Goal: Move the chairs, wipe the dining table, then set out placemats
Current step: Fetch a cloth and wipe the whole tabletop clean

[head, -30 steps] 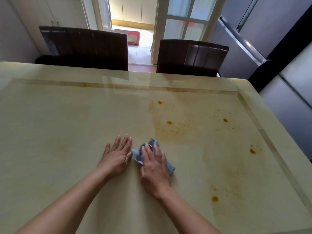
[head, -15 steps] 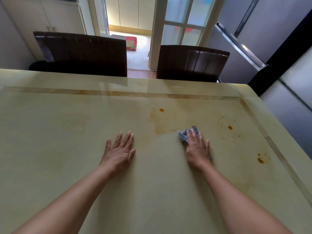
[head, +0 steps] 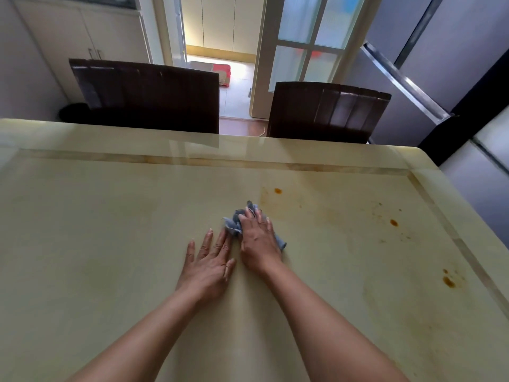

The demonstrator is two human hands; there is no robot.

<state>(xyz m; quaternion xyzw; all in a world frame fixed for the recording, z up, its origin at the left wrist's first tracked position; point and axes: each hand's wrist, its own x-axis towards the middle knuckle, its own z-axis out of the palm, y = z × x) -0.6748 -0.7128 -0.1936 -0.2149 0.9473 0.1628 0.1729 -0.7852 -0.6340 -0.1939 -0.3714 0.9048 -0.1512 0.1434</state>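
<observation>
The glossy cream dining table (head: 96, 244) fills most of the view. My right hand (head: 259, 241) presses flat on a crumpled blue-grey cloth (head: 234, 223) near the table's middle, and the cloth sticks out past the fingers on the left and far side. My left hand (head: 210, 261) lies flat on the tabletop, fingers spread, right beside the right hand and holding nothing. Orange-brown stains mark the right half of the table: a spot (head: 278, 191) just beyond the cloth, another (head: 394, 223) further right, a blotch (head: 449, 282) near the right edge.
Two dark brown chairs stand pushed up to the far side, one at the left (head: 146, 95) and one at the right (head: 327, 111). Behind them are an open doorway (head: 220, 51), a glass-panelled door and white cabinets (head: 82, 37). A grey appliance (head: 413, 78) stands at the right.
My right hand has swept the cloth from the right back to the left, and now sits next to my left hand. The left hand stayed flat in place. One stain near the middle is gone.
</observation>
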